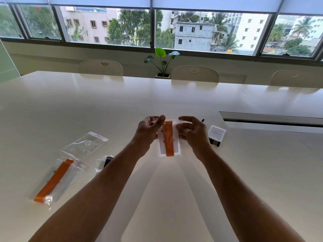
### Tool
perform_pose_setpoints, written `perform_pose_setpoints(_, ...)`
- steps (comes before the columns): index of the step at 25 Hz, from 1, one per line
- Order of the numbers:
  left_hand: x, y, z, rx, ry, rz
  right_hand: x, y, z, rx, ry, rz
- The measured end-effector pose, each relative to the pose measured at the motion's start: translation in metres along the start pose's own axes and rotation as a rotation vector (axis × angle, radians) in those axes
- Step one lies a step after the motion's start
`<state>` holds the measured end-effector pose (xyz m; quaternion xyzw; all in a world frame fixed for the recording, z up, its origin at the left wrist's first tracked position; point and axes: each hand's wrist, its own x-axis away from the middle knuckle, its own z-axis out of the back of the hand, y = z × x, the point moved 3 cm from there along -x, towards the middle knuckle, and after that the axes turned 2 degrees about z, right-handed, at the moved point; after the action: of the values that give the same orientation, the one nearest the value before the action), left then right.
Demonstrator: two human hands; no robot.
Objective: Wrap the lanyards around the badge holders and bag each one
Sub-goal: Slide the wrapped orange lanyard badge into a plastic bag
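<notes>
Above the white table (174, 189) I hold a clear zip bag (176, 149) upright by its top strip. Inside it sits a white badge holder (161, 151) wrapped with an orange lanyard (168, 140). My left hand (148, 131) pinches the bag's top left corner, and my right hand (192, 131) pinches the top right. On the table at the left lies another bagged badge holder with an orange lanyard (54, 180). An empty clear bag (85, 144) lies just beyond it.
A small clear bag with something dark in it (104, 163) lies partly behind my left forearm. A white box (216, 135) and a black pen tip (202, 120) sit right of my hands. A cable slot (271, 119) runs at the right. Chairs and a plant (162, 62) stand beyond the far edge.
</notes>
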<state>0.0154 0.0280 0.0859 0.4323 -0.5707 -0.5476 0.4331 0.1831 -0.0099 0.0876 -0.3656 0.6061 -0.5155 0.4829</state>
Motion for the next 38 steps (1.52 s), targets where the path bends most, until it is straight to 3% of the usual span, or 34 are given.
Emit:
perform_pose_setpoints(3,0.002,-0.002,0.005,0.111,-0.001,-0.039,0.000,-0.001,0.004,-0.093,0.002,-0.057)
perform_pose_setpoints(9,0.003,0.003,0.008,0.112,0.082,-0.110,0.000,-0.008,0.007,-0.064,-0.085,-0.047)
perform_pose_setpoints(15,0.001,0.008,0.005,0.051,0.101,-0.158,-0.005,-0.008,0.010,0.065,0.009,-0.003)
perform_pose_setpoints(25,-0.002,0.002,0.004,0.126,-0.014,-0.166,-0.011,-0.008,0.013,0.199,0.019,0.007)
perform_pose_setpoints(31,-0.001,-0.006,-0.005,0.012,-0.202,-0.034,-0.016,-0.010,0.015,0.064,0.020,-0.056)
perform_pose_setpoints(38,-0.005,-0.001,-0.003,0.028,-0.061,-0.083,-0.011,0.000,0.015,0.076,-0.121,-0.086)
